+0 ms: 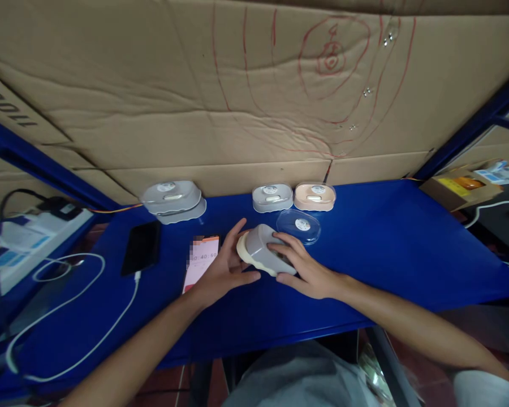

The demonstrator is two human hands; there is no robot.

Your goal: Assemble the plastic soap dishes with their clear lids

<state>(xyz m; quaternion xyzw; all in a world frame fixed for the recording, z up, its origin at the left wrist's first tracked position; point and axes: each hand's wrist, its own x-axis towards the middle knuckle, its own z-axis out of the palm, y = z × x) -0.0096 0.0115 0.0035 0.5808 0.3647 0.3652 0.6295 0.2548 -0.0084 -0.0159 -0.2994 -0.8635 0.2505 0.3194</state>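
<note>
A small oval grey-and-cream box (261,246) with a wavy edge is held tilted above the blue table. My right hand (304,270) is closed on its right end, fingers over the top and thumb underneath. Around the cream left end, my left hand (225,267) has its thumb and index finger spread wide; some of its fingers reach behind the box, and whether they touch it is unclear. Just behind the box lies a clear oval lid (294,226) with a round white label. The box's underside is hidden.
Against the cardboard wall stand a grey box (272,198), a peach box (314,196) and stacked grey boxes (173,198). A phone with a lit timer (201,260) lies left of my hands, near a dark phone (141,247) on a white cable (129,311). Power strips are far left.
</note>
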